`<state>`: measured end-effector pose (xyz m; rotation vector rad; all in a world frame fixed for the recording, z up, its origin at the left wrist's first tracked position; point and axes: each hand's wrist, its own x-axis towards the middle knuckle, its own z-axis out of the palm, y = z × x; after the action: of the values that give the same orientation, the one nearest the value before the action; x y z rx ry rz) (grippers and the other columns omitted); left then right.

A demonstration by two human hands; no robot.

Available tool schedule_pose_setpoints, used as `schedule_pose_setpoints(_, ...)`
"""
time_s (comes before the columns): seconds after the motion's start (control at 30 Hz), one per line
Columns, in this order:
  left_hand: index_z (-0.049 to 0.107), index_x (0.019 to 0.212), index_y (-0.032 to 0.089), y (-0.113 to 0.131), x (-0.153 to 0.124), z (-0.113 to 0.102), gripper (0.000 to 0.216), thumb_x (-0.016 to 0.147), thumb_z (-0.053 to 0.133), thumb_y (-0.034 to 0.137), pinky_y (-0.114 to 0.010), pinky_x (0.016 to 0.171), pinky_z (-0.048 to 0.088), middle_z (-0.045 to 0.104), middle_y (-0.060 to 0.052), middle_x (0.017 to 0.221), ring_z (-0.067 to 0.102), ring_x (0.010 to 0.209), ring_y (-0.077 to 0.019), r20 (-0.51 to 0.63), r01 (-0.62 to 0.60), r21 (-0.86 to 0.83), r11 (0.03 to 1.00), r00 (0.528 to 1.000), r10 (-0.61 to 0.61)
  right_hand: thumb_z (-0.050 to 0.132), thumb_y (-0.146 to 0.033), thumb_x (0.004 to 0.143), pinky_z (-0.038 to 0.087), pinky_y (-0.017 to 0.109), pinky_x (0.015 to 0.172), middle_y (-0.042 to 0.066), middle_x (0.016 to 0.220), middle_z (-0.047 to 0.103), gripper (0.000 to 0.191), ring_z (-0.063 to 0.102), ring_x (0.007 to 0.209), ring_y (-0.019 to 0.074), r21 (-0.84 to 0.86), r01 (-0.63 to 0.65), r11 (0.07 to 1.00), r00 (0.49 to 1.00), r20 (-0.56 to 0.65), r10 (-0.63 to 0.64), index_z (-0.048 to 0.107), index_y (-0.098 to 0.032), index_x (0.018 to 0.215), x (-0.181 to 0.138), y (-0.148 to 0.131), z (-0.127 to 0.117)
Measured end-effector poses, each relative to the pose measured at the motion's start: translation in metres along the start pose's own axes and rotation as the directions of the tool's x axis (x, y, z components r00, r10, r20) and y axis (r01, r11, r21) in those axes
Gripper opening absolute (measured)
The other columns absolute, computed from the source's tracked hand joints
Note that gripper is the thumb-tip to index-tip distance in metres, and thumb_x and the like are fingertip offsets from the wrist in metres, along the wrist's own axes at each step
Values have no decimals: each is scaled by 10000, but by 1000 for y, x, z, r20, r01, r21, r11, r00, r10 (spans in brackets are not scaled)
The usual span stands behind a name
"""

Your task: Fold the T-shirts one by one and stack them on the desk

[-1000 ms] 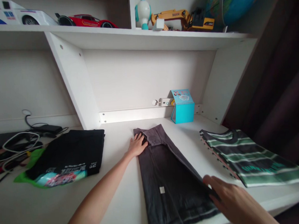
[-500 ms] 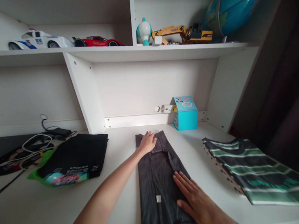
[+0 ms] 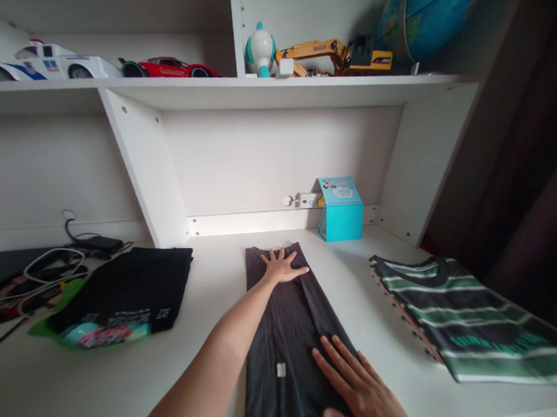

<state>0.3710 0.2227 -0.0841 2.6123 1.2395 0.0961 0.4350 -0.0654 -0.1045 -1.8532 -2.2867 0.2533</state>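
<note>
A dark grey garment [image 3: 262, 335], folded into a long narrow strip, lies on the white desktop in front of me. A small pale label shows on its lower part. My left hand [image 3: 282, 266] lies on the garment near its far end, palm down with the fingers spread. My right hand [image 3: 357, 380] rests flat along its right side, nearer to me, fingers stretched out. The near end of the garment runs out of view at the bottom.
A folded black garment [image 3: 136, 280] lies on the left near tangled cables [image 3: 47, 279]. Folded striped shirts [image 3: 474, 316] lie on the right. A blue desk calendar [image 3: 343, 220] stands at the back. Toy vehicles [image 3: 170, 68] and a globe [image 3: 431, 16] fill the shelf above.
My left hand has spread its fingers and shifted right across the garment's far end. My right hand has slid slightly toward me. The view has shifted a little.
</note>
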Motion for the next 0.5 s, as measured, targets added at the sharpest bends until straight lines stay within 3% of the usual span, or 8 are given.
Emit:
schedule_pose_setpoints(0.13,208,1385,348,5,-5,-16,849,672,293,799,-685,939,-19,71,-50,1483,-38,1304,-425,75,-13,-43,999,997,17,313,-583,843,268,589,960,77,1396,166,629,160,1272,333,4,-43,999,999,-22,43,195,-237,1355,-4,-8,-4)
schedule_pose_setpoints(0.23,192,1398,290,13,-32,-30,765,767,276,715,-641,980,44,43,-85,1479,-37,1326,-358,65,-93,-57,994,993,97,314,-585,842,242,582,981,79,1404,151,640,144,1282,325,20,-77,997,997,7,77,216,-218,1356,-4,-13,-9)
schedule_pose_setpoints(0.33,196,1403,229,21,-94,-42,747,805,304,663,-567,1028,87,51,-104,1473,-27,1337,-302,92,-280,-49,959,955,284,325,-590,837,230,576,991,75,1410,152,648,134,1289,319,40,-86,995,996,7,86,220,-222,1360,-4,-15,-10)
schedule_pose_setpoints(0.43,162,1413,219,20,-182,-51,750,815,355,629,-463,1063,156,85,-87,1469,38,1341,-271,175,-431,-104,896,879,443,319,-591,841,221,576,996,70,1415,155,642,132,1296,313,51,-83,995,996,-18,84,219,-235,1365,-5,-15,-7)
schedule_pose_setpoints(0.5,118,1416,234,14,-238,-54,761,813,421,584,-421,1072,177,77,-69,1469,58,1340,-260,231,-468,-97,878,848,477,313,-590,845,212,574,1001,73,1419,160,638,128,1299,306,62,-76,995,997,-29,78,226,-236,1370,-8,-15,-7)
